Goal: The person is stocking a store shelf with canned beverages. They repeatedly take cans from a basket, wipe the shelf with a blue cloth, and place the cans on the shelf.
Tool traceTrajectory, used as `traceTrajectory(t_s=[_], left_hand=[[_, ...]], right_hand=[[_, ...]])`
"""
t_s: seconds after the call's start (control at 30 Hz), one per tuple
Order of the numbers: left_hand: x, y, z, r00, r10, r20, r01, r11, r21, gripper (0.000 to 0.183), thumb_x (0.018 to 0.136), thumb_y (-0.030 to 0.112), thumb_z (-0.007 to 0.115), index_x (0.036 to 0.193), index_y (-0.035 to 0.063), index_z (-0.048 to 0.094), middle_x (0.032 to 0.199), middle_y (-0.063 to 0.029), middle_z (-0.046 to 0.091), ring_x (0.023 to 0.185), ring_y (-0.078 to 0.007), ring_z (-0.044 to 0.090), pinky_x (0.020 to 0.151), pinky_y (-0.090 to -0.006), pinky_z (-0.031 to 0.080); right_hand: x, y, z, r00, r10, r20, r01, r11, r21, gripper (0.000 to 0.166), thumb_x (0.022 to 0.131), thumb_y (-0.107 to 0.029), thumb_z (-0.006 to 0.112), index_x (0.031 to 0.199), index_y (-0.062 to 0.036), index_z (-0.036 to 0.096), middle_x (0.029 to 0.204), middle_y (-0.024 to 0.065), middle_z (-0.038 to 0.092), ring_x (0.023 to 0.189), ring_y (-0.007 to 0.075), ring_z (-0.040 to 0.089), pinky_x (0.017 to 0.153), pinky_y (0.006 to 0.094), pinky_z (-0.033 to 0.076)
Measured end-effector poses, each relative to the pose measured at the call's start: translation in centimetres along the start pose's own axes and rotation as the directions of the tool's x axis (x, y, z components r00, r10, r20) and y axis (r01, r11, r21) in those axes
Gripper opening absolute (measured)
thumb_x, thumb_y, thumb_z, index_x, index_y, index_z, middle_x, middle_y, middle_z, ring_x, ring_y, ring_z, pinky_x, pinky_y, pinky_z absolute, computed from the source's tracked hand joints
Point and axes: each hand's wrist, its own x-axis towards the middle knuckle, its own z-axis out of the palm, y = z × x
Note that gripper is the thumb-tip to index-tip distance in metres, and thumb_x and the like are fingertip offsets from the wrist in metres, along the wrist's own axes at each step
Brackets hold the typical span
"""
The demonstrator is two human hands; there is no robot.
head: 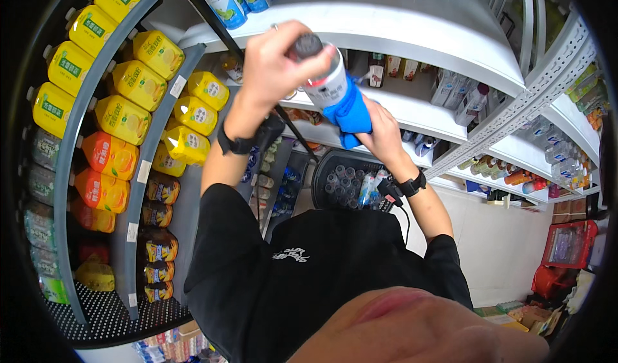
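Observation:
My left hand (270, 66) grips the upper end of a bottle (327, 91) with a white label, fingers around its dark cap (308, 45). The bottle is tilted in front of the shelves, cap end toward the upper left. My right hand (386, 133) presses a blue cloth (351, 107) around the lower part, hiding that end. Below the hands sits a black basket (318, 177) containing several clear bottles (344, 183) and blue-and-white bottles (368, 186).
A white shelf (367, 20) ahead bears blue-and-white bottles (224, 3) at its left. On the left, dark shelves hold yellow jugs (128, 85) and orange jugs (108, 155). A perforated metal upright (545, 73) stands at right. A red crate (569, 244) lies on the far right.

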Motion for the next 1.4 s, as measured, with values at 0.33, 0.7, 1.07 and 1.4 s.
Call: traceTrajectory(t_s=[0.33, 0.7, 1.07, 1.4], left_hand=[[10.1, -9.1, -1.5, 0.990, -0.039, -0.136, 0.029, 0.997, -0.068, 0.033, 0.087, 0.029, 0.083, 0.089, -0.0009, 0.069, 0.067, 0.0000, 0.060, 0.063, -0.0046, 0.051, 0.056, -0.0237, 0.042], [16.2, -13.8, 6.1, 0.997, 0.017, -0.081, -0.024, 0.996, -0.082, 0.042, 0.086, 0.042, 0.080, 0.093, 0.0009, 0.072, 0.068, -0.0070, 0.065, 0.062, -0.0108, 0.058, 0.060, -0.0290, 0.049], [13.6, -16.7, 10.8, 0.999, -0.053, 0.006, 0.053, 0.981, -0.186, 0.070, 0.094, 0.062, 0.063, 0.122, -0.0012, 0.057, 0.112, -0.0297, 0.064, 0.101, -0.0382, 0.066, 0.086, -0.0457, 0.054], [4.6, -18.1, 13.7, 0.863, -0.179, 0.472, 0.454, 0.688, -0.567, 0.080, 0.080, 0.039, 0.088, 0.137, -0.0075, 0.057, 0.120, -0.0206, 0.071, 0.108, -0.0255, 0.070, 0.097, -0.0366, 0.055]], right_hand=[[13.4, 6.1, -13.2, 0.994, -0.112, -0.006, 0.068, 0.639, -0.766, 0.077, 0.071, -0.010, 0.082, 0.143, -0.0191, 0.058, 0.118, 0.0082, 0.068, 0.115, 0.0295, 0.062, 0.101, 0.0480, 0.046], [15.6, 14.0, -13.9, 0.824, 0.557, 0.104, -0.260, 0.534, -0.805, 0.070, 0.104, -0.061, 0.040, 0.158, -0.0177, 0.042, 0.153, 0.0171, 0.051, 0.143, 0.0357, 0.044, 0.120, 0.0524, 0.029], [21.4, 10.4, -14.9, 0.857, 0.406, 0.316, 0.032, 0.571, -0.820, 0.073, 0.095, -0.054, 0.065, 0.149, -0.0085, 0.048, 0.144, 0.0185, 0.056, 0.133, 0.0379, 0.054, 0.109, 0.0526, 0.044], [34.8, -4.3, -8.2, 0.785, -0.166, 0.596, 0.565, 0.586, -0.581, 0.083, 0.079, -0.034, 0.084, 0.146, -0.0022, 0.047, 0.144, 0.0239, 0.050, 0.121, 0.0412, 0.060, 0.097, 0.0442, 0.055]])
